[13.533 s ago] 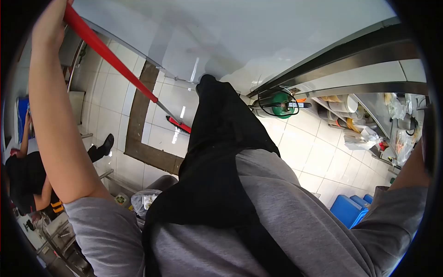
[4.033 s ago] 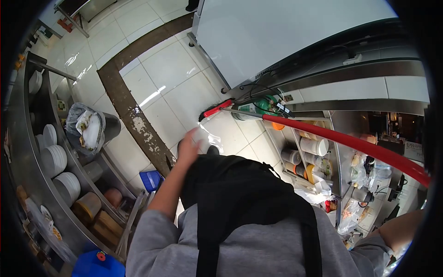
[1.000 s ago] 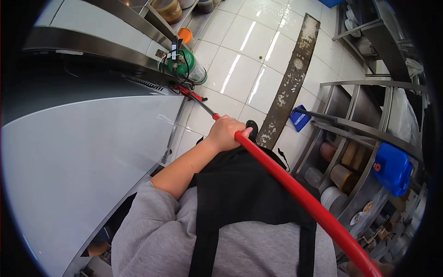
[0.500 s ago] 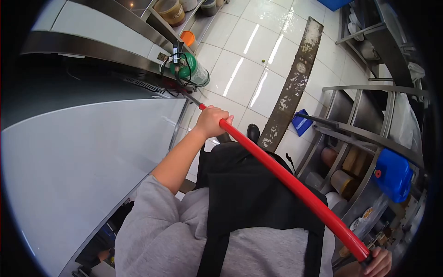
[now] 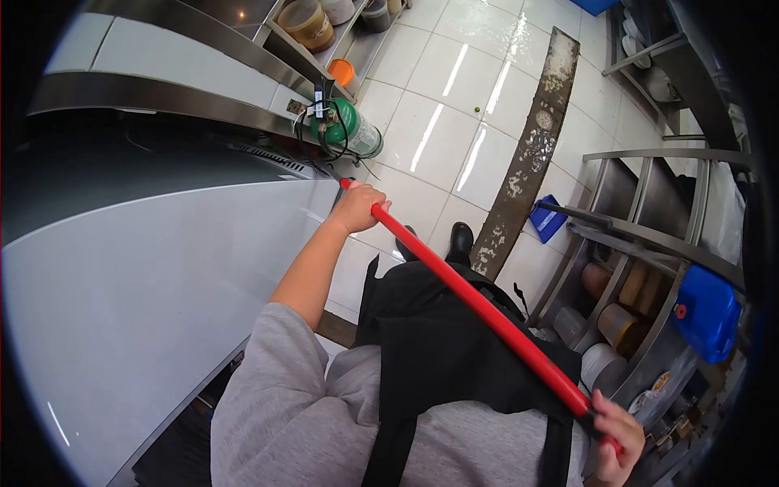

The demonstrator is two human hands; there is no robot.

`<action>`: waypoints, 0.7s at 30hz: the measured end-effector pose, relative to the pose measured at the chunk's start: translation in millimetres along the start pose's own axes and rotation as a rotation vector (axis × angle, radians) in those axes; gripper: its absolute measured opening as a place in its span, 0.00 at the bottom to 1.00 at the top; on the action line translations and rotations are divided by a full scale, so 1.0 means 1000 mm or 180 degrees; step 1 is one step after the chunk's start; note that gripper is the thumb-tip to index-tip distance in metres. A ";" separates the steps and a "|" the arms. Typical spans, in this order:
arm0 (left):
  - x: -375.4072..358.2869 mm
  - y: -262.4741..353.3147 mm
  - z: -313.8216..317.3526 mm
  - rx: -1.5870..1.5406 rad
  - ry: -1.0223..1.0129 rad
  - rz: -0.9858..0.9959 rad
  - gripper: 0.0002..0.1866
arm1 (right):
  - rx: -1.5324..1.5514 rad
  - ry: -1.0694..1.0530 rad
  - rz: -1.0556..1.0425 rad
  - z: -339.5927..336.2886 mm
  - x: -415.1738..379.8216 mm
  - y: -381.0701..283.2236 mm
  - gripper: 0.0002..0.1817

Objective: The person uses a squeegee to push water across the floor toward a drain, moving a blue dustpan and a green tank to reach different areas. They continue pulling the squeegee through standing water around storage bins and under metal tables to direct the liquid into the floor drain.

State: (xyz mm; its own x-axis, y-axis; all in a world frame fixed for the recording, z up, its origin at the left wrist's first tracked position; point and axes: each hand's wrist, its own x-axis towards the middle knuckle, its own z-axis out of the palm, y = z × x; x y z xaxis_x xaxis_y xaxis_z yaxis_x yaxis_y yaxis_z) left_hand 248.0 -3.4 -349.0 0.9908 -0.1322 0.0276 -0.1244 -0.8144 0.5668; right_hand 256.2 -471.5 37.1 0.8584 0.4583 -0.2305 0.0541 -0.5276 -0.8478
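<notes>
A long red pole (image 5: 487, 312) runs diagonally across the front of my black apron. My left hand (image 5: 359, 209) is wrapped round its upper part, beside the corner of a large white-topped appliance (image 5: 162, 284). At the lower right, my right hand (image 5: 617, 438) closes round the pole's black and red end. The pole's far end goes down behind the appliance's edge, near a green cylinder (image 5: 345, 130) with black cables, and its tip is hidden.
Steel shelves with tubs (image 5: 308, 24) stand at the upper left. A dark drain strip (image 5: 527, 154) crosses the white tiled floor. On the right are a blue dustpan (image 5: 549, 217), steel racks (image 5: 625, 219) and a blue container (image 5: 706, 312).
The pole has slid toward the upper left, and my right hand has moved up and left with its end. The view has shifted slightly, and both my boots now show.
</notes>
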 end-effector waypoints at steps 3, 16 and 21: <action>-0.002 -0.012 0.003 0.0266 -0.0177 -0.0221 0.18 | -0.0432 -0.1113 0.0629 -0.003 0.031 -0.007 0.25; -0.012 -0.058 0.002 0.0567 -0.0640 -0.0904 0.14 | -0.0828 -0.1832 0.1171 0.051 0.078 0.097 0.18; -0.021 -0.082 -0.005 0.0600 -0.0506 -0.0943 0.13 | -0.0658 -0.1752 0.0826 0.075 0.080 0.129 0.18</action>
State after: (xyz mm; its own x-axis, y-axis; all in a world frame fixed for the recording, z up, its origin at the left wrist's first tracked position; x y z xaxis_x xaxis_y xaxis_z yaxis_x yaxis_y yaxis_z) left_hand 238.0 68.8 -391.7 0.9666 0.0506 -0.2511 0.1440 -0.9181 0.3693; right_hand 293.7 -449.5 -126.0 0.4722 0.5683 -0.6739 0.0242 -0.7725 -0.6345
